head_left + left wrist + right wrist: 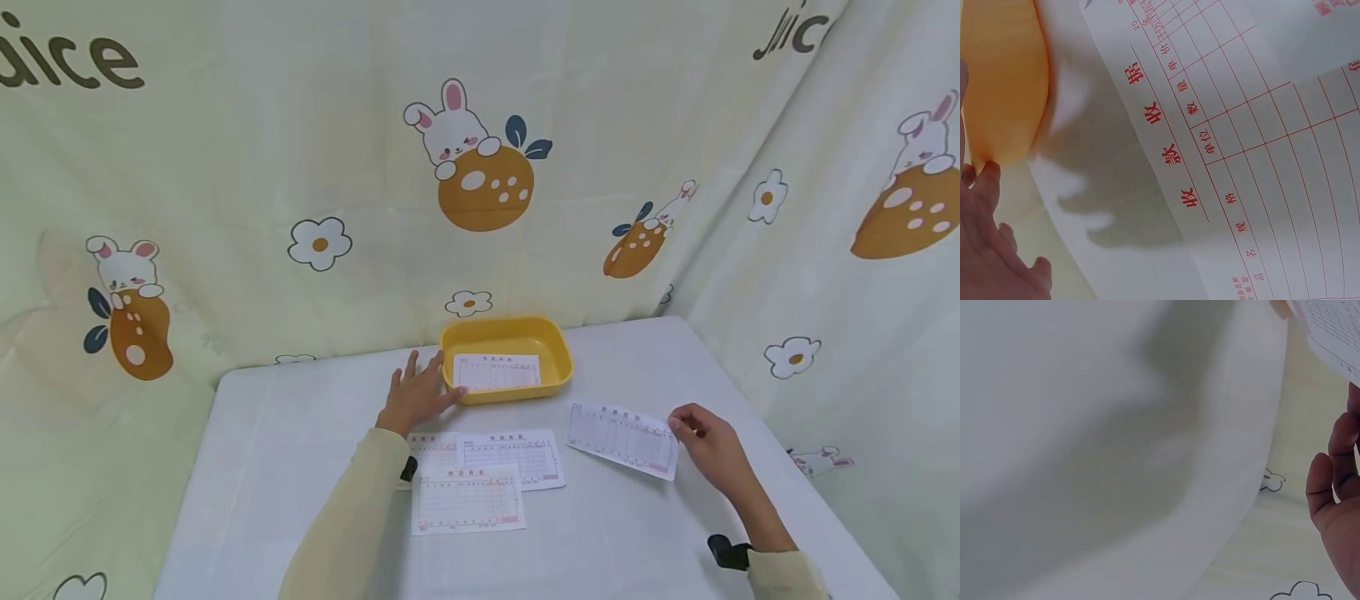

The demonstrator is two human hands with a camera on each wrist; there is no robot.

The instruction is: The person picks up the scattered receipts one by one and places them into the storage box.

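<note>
One tray [517, 395] stands at twelve o'clock on the desk [600, 537], with one slip [497, 372] inside. At six o'clock from the tray, three slips [468, 504] lie overlapping. A fifth slip [622, 439], at four o'clock from the tray, is pinched by its edge in the right hand's [712, 446] grip. The left hand [420, 396], at eight o'clock, touches the tray's side, grip wide, fingers spread.
</note>
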